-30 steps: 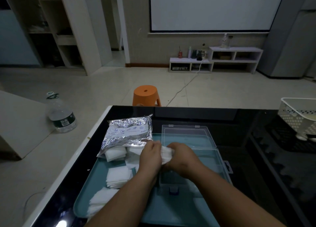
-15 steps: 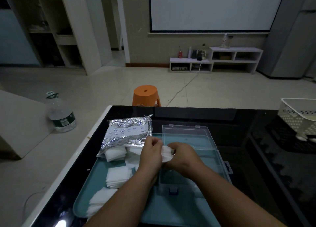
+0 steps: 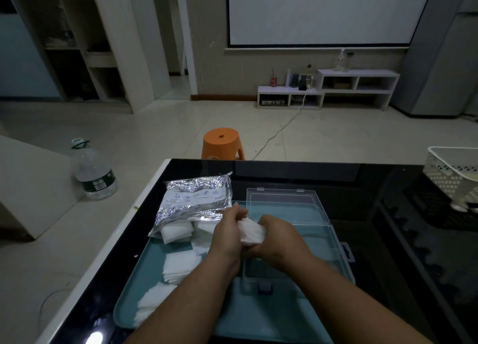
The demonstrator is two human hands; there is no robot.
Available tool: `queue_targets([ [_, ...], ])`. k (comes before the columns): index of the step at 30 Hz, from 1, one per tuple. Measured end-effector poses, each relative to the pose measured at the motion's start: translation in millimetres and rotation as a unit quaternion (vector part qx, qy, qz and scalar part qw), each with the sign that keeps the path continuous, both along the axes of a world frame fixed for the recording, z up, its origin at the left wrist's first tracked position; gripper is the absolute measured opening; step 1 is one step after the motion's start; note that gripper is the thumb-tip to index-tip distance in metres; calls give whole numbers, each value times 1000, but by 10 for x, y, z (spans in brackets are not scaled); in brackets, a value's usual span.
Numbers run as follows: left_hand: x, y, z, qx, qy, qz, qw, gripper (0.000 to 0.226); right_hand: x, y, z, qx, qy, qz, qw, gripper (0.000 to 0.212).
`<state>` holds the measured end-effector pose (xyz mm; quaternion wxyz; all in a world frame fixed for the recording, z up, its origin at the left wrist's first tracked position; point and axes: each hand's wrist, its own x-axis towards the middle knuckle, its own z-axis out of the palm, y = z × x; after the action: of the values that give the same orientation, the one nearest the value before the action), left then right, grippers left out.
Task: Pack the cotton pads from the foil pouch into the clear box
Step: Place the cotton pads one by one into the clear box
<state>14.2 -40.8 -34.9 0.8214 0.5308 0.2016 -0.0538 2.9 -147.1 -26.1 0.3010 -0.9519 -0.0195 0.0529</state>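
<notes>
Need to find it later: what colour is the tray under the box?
Teal, a pale blue-green tray, seen in the head view.

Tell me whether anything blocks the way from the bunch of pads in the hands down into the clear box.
Nothing visible does. The left hand and right hand hold the cotton pads together just above the clear box, whose lid lies folded back, away from the person. The part of the box under the hands is hidden.
</notes>
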Motion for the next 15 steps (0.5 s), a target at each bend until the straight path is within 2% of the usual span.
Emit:
queue_targets([
  [5,-41,24,56,30,-19,-42,999,18,-3,-2,52,-5,20,-6,1000,57],
  [9,-55,32,61,70,-13,-42,997,19,30,-6,106,40,34,13,999,46],
  [11,-50,38,52,88,-15,-36,995,22,31,-22,146,51,52,20,997,47],
  [15,-60,25,65,96,-24,-32,995,24,20,-41,146,41,41,10,998,39],
])
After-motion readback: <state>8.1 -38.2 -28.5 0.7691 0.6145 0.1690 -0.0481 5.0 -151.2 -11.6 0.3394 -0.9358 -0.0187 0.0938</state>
